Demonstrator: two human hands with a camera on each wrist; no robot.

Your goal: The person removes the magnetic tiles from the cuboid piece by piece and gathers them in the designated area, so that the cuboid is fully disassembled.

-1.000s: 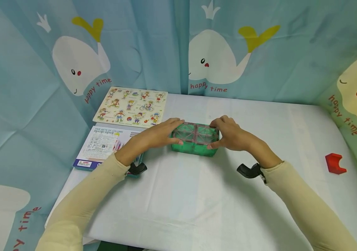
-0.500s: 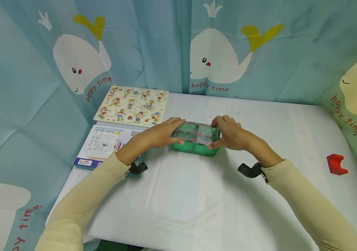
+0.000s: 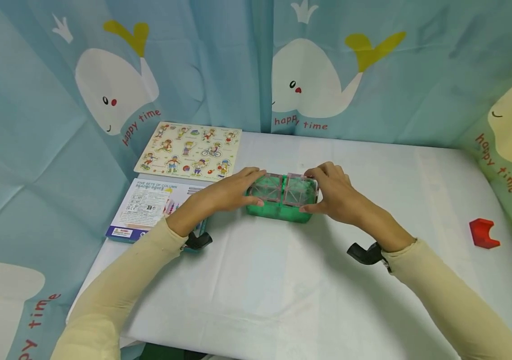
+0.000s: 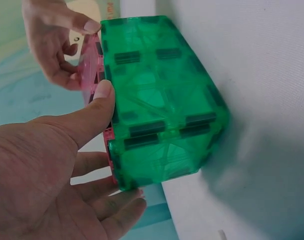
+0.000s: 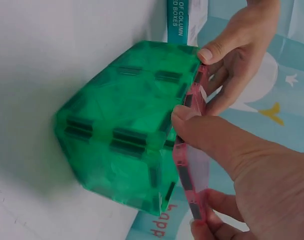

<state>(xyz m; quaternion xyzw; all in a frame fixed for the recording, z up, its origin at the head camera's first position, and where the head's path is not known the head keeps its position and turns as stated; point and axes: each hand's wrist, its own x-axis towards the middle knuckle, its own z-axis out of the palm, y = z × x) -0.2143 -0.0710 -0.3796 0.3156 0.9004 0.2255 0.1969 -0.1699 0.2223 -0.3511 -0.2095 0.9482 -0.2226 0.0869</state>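
A box built of translucent green magnetic tiles sits on the white table, with two pink square magnetic tiles across its top. My left hand holds the left end, its thumb at the front top edge by the left pink tile and its fingers behind. With thumb and fingers my right hand pinches the right pink tile by its outer edges. In the right wrist view this pink tile stands tilted off the green box, a wedge-shaped gap showing at its near end.
To the left lie a boxed set of beaded boxes and, behind it, a wooden picture puzzle board. A red notched block rests at the far right. Whale-print curtains hang around the table.
The right pink tile has shifted slightly right and tipped up with my right hand, widening the green gap between the two pink tiles. My left hand has stayed in place.
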